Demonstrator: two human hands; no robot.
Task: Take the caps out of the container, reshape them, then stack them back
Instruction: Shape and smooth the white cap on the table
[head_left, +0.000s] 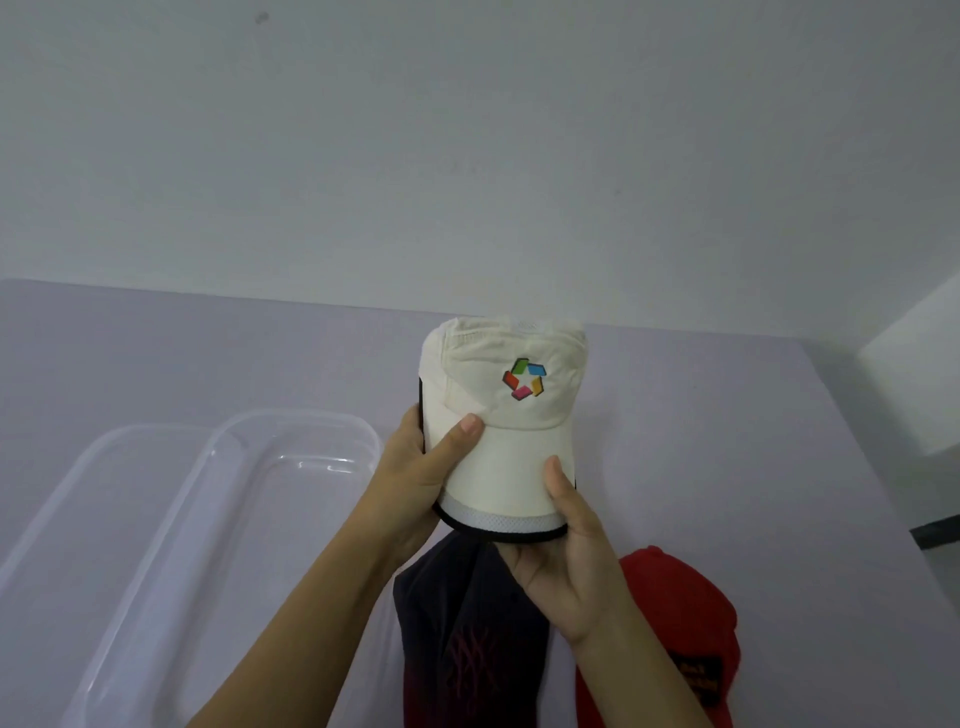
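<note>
A cream cap (506, 415) with a multicoloured logo is held up above the table, its brim bent into a curve and pointing toward me. My left hand (421, 467) grips the brim's left side, thumb on top. On the brim's right edge, my right hand (566, 551) holds it with the thumb on top and the fingers beneath. Below the hands a dark navy cap (467, 649) lies on the table, and a red cap (680, 623) sits to its right. The clear plastic container (291, 467) stands at the left with nothing visible inside.
A clear plastic lid (78, 519) lies beside the container at the far left. The lilac table (208, 353) meets a white wall at the back. A white block (924, 374) stands at the table's right edge.
</note>
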